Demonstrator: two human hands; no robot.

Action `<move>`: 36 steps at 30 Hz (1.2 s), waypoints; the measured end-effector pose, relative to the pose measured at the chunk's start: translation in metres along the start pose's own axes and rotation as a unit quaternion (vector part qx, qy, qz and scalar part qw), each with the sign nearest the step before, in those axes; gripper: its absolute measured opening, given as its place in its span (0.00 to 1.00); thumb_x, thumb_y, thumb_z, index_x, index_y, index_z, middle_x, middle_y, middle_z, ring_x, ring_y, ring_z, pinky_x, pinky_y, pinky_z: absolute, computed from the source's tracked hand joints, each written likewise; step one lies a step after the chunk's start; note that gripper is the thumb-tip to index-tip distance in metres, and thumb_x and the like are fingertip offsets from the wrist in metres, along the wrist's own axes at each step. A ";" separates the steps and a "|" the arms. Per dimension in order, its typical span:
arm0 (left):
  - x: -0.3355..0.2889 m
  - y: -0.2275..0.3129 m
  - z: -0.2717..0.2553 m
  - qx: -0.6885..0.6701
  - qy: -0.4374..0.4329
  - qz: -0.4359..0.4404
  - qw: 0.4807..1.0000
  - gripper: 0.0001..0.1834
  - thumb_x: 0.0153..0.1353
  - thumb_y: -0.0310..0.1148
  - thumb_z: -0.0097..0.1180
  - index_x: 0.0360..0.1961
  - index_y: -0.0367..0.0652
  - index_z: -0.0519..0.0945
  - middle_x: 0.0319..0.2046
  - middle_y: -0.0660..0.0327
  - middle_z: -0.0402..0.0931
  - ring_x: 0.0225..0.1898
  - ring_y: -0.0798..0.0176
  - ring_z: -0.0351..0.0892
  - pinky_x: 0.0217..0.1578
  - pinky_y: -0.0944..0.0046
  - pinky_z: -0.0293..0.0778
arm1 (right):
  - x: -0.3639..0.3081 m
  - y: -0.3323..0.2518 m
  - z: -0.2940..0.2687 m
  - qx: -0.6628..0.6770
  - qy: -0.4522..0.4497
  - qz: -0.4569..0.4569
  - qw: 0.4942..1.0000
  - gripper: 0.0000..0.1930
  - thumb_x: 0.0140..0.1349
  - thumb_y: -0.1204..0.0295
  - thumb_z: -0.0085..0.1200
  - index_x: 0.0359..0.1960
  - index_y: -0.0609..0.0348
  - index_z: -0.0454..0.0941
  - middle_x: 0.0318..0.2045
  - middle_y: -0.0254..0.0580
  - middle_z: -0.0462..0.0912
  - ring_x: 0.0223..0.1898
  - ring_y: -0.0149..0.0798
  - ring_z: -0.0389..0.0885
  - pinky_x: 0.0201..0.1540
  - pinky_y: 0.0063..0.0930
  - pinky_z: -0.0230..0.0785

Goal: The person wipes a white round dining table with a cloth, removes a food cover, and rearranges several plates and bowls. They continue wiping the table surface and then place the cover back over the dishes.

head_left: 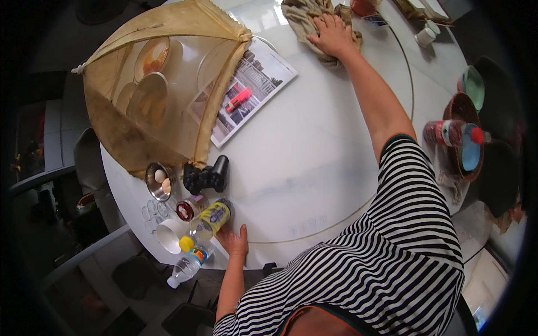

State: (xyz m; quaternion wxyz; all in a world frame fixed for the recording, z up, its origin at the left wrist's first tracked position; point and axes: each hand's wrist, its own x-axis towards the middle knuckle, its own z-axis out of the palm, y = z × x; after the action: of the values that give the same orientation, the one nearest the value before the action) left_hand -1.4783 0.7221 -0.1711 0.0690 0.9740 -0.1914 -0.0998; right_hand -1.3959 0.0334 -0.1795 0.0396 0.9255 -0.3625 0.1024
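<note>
At the far side of the white table (314, 140), my right hand (334, 36) presses on a bunched beige-brown cloth (302, 17), its fingers bent into the folds. My right arm is stretched far forward. Down at the near left edge, my left hand (232, 242) rests with thumb and fingers apart, holding nothing that I can see. Right beside its fingers lies a clear bottle with a yellow label and yellow cap (210, 219); whether they touch it I cannot tell. Closer to the edge is a smaller clear water bottle (188, 269).
A tan mesh food cover (151, 33) stands over several dishes on the left. Near it are a printed board (263, 84), a pink-red lighter-like object (239, 99), a black game controller (206, 176) and a metal bowl of eggs (159, 182). A red-capped bottle (451, 133) is at right.
</note>
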 end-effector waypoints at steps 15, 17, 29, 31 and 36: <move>0.001 0.020 -0.015 -0.011 0.121 0.126 0.985 0.47 0.60 0.53 0.57 0.70 0.32 0.55 0.70 0.43 0.54 0.74 0.45 0.46 0.73 0.46 0.41 | -0.339 -0.110 -0.126 0.022 -0.131 -0.013 0.991 0.37 0.68 0.46 0.44 0.74 0.47 0.53 0.76 0.45 0.48 0.75 0.57 0.42 0.68 0.73 0.40; 0.000 0.016 -0.013 -0.010 0.135 0.138 0.981 0.47 0.61 0.55 0.55 0.70 0.32 0.55 0.70 0.44 0.54 0.74 0.47 0.46 0.73 0.47 0.40 | -0.385 -0.128 -0.137 0.040 -0.129 -0.032 0.990 0.37 0.68 0.47 0.44 0.74 0.49 0.54 0.76 0.46 0.48 0.75 0.58 0.42 0.69 0.72 0.39; 0.001 0.012 -0.001 -0.031 0.151 0.130 0.980 0.47 0.62 0.60 0.52 0.71 0.36 0.56 0.70 0.48 0.55 0.75 0.49 0.44 0.73 0.47 0.39 | -0.509 -0.145 -0.181 0.184 -0.054 -0.141 0.971 0.17 0.47 0.72 0.60 0.42 0.50 0.79 0.43 0.41 0.75 0.47 0.48 0.73 0.43 0.41 0.72; 0.004 0.010 0.002 -0.026 0.148 0.130 0.980 0.47 0.63 0.60 0.51 0.71 0.36 0.56 0.71 0.48 0.55 0.75 0.49 0.44 0.73 0.47 0.38 | -0.531 -0.126 -0.192 0.200 -0.074 -0.167 0.963 0.17 0.45 0.73 0.61 0.41 0.49 0.79 0.43 0.40 0.75 0.46 0.48 0.74 0.44 0.41 0.72; 0.002 0.010 -0.002 -0.021 0.147 0.129 0.980 0.47 0.63 0.61 0.51 0.71 0.36 0.57 0.70 0.48 0.55 0.75 0.49 0.44 0.73 0.47 0.39 | -0.563 -0.050 -0.198 0.158 -0.031 -0.111 0.981 0.21 0.42 0.76 0.64 0.41 0.46 0.80 0.44 0.37 0.76 0.47 0.45 0.73 0.46 0.40 0.72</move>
State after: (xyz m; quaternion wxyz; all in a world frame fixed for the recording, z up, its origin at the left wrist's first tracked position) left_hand -1.4795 0.7120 -0.1674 0.1290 0.9435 -0.3011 0.0500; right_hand -1.7971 0.4725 -0.1088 -0.1075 0.9573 -0.2375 0.1251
